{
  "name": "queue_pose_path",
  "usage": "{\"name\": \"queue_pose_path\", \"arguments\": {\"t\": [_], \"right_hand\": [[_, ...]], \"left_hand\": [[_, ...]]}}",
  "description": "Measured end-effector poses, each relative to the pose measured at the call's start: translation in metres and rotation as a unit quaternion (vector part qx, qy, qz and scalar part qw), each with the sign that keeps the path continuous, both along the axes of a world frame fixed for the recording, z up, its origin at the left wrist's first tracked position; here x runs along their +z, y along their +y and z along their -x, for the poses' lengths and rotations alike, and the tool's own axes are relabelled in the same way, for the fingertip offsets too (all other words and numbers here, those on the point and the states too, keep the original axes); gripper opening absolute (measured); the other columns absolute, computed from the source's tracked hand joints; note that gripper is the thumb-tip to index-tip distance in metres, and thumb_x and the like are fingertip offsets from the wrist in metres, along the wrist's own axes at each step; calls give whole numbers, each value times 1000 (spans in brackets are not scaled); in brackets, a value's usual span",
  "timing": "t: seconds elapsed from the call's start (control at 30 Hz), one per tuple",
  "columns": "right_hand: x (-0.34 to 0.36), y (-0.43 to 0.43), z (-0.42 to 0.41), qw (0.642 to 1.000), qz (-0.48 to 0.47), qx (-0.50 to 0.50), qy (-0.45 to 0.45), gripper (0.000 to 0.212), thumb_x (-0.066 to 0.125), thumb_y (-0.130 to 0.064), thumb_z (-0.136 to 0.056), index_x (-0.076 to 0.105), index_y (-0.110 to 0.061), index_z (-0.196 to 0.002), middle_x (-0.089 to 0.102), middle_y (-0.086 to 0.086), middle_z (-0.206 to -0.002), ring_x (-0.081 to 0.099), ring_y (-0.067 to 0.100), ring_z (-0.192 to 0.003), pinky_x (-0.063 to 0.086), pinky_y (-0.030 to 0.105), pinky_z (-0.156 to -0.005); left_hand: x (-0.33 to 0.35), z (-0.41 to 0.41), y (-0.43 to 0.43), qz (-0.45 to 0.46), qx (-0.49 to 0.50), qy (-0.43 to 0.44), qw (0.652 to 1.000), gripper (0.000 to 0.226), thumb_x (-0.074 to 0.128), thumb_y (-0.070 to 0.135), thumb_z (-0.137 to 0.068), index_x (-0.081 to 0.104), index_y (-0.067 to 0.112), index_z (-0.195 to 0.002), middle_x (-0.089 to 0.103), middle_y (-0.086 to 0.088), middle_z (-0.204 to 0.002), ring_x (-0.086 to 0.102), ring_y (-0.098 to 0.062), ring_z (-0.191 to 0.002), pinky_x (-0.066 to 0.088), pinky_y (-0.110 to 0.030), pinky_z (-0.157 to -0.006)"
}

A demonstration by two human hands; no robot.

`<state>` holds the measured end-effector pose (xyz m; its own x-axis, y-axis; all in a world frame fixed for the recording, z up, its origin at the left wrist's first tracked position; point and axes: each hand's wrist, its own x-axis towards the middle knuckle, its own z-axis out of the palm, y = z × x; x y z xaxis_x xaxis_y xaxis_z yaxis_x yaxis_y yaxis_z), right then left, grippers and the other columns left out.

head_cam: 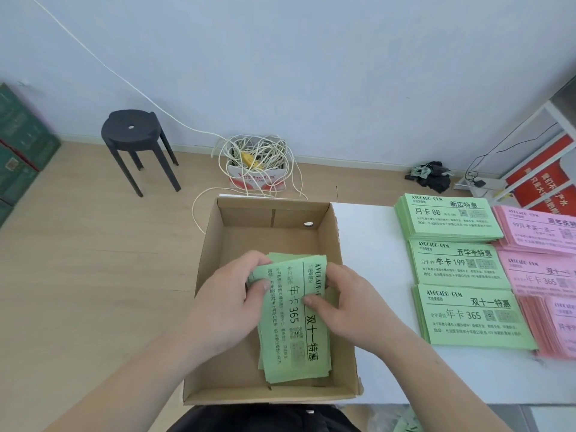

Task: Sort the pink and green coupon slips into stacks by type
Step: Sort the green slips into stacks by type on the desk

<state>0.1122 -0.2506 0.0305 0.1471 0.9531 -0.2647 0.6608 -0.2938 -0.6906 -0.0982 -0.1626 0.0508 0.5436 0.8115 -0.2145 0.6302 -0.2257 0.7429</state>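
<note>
near edge first: open cardboard box (271, 397) at the left end of the white table (367, 244), with both hands inside it on one bundle of green slips (293, 338). left hand (230, 304): fingers curled over the bundle's far-left edge, thumb lying on the top face. right hand (346, 307): fingers wrapped at the right edge, thumb pressed on the top slip. neither is spread, and both pinch the same bundle. could be squaring it up or thumbing off the top slip, can't tell which.

key geometry: the bundle's long axis runs away from the person, print reading sideways. the sorted stacks on the table lie long axis left-right. top slip reads 年卡 365 / 双十一特惠, same as the near green stack (473, 316). that stack is to the right of the box, well apart from the fingers, past the box's right wall. the right hand is nearer. my read: lift over that wall, quarter turn, drop there.

further back: middle green stack (458, 263) (季卡 199), then far green stack (448, 216) (月卡 88). three pink stacks (536, 272) sit right of the greens, cut off by the frame edge. the nearest pink one looks fanned and untidy.

on the floor behind the table: black stool (134, 132), carton of tangled cable (258, 163) by the wall.
</note>
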Motion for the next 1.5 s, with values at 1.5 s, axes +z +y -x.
{"name": "queue_pose_path", "arguments": {"t": [1.5], "right_hand": [[-56, -224, -130, 992, 59, -40, -104, 38, 39, -51, -105, 66, -26, -115, 62, -11, -108, 56, 13, -107, 43, 29, -88]], "left_hand": [[-111, -162, -232, -53, 95, 17, 994, 53, 62, 21, -95, 48, 25, -146, 53, 6, -128, 48, -15, -120, 41, -30, -101]]}}
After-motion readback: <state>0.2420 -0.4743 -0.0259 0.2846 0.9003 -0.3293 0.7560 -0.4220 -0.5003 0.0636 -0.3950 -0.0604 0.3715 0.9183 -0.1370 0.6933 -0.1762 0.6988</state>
